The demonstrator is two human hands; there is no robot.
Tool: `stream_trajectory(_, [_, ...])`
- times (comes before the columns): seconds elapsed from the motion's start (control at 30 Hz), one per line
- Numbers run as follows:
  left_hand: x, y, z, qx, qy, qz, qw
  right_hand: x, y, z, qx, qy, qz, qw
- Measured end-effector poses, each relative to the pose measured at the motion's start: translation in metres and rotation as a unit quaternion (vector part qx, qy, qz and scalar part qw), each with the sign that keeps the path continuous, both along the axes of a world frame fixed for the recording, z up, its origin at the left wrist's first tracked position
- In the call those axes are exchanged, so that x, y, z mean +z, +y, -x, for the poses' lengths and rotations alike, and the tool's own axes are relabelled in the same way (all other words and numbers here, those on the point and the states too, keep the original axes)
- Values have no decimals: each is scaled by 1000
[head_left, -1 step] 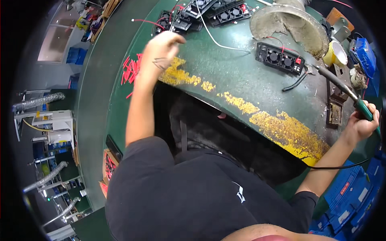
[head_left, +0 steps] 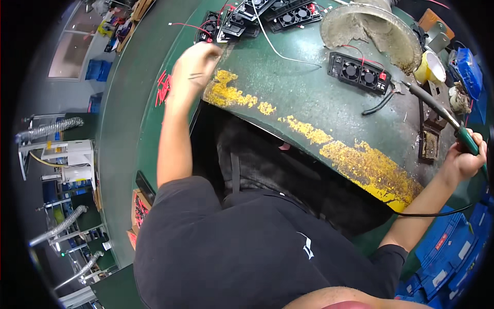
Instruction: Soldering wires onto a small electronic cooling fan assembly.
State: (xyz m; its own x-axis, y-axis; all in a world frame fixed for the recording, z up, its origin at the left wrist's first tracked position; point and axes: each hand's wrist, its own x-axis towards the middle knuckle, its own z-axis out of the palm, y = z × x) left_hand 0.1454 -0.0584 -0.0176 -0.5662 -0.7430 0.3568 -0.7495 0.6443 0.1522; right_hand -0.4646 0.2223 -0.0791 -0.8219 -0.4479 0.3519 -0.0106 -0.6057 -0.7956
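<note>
The right hand point(head_left: 465, 157) grips a green-handled soldering iron point(head_left: 437, 110), its tip reaching up-left toward a twin fan module point(head_left: 360, 72); the left hand's point(head_left: 195, 64) grip cannot be made out.

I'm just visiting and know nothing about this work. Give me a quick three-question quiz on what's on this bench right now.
1. True or false: the right hand holds a soldering iron with a green handle.
2. How many round fans sit in the black fan module lying alone mid-bench? A) one B) two C) four
3. Fill in: the left hand rests at the bench edge near a worn patch of ____ paint.

Key: 1 true. 2 B. 3 yellow.
</note>
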Motion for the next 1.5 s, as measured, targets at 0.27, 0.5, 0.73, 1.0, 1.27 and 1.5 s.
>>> stream_trajectory(0.27, [-37,-25,-125,184,-77,-140,970,4,-12,-13,3,-50,24,998])
stream_trajectory(0.5, [-36,-30,-120,261,-74,-123,955,-6,-2,12,40,-62,20,997])
stream_trajectory(0.73, [11,-18,-102,226,-142,27,963,34,-30,-69,-104,-34,0,994])
stream_trajectory(1.0, [22,65,92,-155,294,-159,930,29,-30,-88,-69,-18,-25,997])
stream_trajectory(1.27, [-44,68,245,-294,367,-171,866,15,-39,-91,-34,16,-33,999])
stream_trajectory(1.5, [-65,75,250,-288,387,-199,853,0,-28,-71,45,4,-55,997])
